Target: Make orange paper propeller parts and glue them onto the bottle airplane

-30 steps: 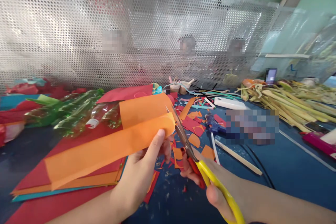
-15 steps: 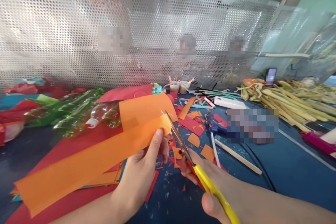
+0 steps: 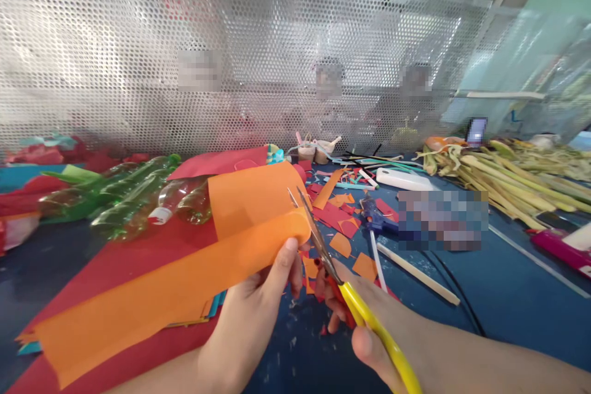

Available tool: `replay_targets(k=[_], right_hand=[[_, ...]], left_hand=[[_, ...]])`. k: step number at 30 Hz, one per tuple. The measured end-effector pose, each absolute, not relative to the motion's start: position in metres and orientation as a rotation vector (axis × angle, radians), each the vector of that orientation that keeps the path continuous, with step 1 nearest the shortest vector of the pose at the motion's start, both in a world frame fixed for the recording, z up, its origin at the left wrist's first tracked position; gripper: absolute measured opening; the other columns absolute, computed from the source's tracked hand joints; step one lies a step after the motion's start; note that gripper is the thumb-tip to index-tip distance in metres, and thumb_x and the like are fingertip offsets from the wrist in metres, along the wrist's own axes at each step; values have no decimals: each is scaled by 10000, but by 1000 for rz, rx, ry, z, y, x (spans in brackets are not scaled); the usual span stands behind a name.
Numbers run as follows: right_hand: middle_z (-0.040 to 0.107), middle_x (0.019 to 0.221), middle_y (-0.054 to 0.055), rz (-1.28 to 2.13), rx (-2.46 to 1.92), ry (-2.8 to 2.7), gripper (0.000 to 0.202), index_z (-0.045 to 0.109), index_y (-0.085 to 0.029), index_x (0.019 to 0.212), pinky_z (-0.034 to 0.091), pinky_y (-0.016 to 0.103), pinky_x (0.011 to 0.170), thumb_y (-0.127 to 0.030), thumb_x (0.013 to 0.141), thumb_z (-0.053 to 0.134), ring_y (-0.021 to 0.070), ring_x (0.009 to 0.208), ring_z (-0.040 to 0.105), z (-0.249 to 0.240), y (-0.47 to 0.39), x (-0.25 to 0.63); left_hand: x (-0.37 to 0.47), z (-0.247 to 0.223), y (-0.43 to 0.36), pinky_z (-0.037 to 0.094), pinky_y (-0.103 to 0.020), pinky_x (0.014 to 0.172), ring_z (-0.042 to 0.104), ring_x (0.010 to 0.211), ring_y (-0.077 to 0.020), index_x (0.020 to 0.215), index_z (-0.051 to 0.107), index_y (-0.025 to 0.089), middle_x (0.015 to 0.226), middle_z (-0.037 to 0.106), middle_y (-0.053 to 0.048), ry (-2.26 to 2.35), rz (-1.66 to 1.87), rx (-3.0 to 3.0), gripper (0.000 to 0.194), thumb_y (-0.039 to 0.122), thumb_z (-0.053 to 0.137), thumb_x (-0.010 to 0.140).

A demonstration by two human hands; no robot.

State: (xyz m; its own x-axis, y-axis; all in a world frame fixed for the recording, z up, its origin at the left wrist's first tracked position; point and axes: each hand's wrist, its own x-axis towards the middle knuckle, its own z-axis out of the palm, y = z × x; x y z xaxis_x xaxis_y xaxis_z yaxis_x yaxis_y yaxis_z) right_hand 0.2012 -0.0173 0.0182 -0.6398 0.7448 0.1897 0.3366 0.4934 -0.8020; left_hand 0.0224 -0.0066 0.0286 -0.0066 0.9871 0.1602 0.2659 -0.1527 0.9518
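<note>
Pinching paper (image 3: pixel 180 277): left hand (image 3: pixel 252 311) | gripping scissors (image 3: pixel 357 308): right hand (image 3: pixel 386 306) | blue table (image 3: pixel 530 295) (littered) | perforated screen (image 3: pixel 277 31)

Scissors (image 3: pixel 349 297): are lying in the right hand (image 3: pixel 375 300), blade tips marking the clock's centre and pointing toward 11.
Paper strip (image 3: pixel 170 286): is stretching from the left hand (image 3: pixel 263 295), at 7, out toward 8, passing above the paper sheets (image 3: pixel 196 314).
Plastic bottles (image 3: pixel 133 200): are lying side by side at 9.
Cups (image 3: pixel 325 152): are standing at 1, before the perforated sheet (image 3: pixel 277 31).
Paper scraps (image 3: pixel 340 245): are scattering across 3 to 6 on the table (image 3: pixel 530 308).
Glue gun (image 3: pixel 379 221): is lying between 3 and 4, just beside the scraps.
Stick (image 3: pixel 418 275): is lying at 4.
Plant stalks (image 3: pixel 501 188): are lying heaped at 3, beyond the glue gun.
</note>
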Motion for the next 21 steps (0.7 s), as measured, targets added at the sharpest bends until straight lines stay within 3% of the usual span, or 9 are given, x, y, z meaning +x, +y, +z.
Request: replay_targets(k=[4,10,15,21], right_hand=[[537,1084,109,1066,-826,-2219,715,364,-227,1370,490,285,639,-717,882,185,149,655,537,23,-16,202],[550,908,64,1000,-809,-2181,637,426,-223,1316,472,333,718,-672,907,235,150,595,498,20,-17,202],[523,842,66,1052,-854,-2162,669,472,-188,1236,427,263,511,-695,896,199,151,589,481,20,-17,201],[475,761,23,1031,-846,-2194,682,466,-193,1195,410,251,491,-713,888,149,141,563,448,21,-16,199]], left_hand=[[25,27,-8,412,-205,621,486,563,-130,547,493,223,543,494,37,1331,1203,1509,477,546,425,890],[25,25,-9,413,-196,611,468,539,-121,549,467,226,536,475,42,1296,1241,1523,460,524,434,898],[25,27,-11,422,-197,580,463,513,-120,554,463,231,521,465,43,1242,1265,1528,438,493,430,904],[27,28,-10,429,-202,556,461,499,-120,549,461,235,516,462,43,1241,1268,1531,422,467,431,900]])
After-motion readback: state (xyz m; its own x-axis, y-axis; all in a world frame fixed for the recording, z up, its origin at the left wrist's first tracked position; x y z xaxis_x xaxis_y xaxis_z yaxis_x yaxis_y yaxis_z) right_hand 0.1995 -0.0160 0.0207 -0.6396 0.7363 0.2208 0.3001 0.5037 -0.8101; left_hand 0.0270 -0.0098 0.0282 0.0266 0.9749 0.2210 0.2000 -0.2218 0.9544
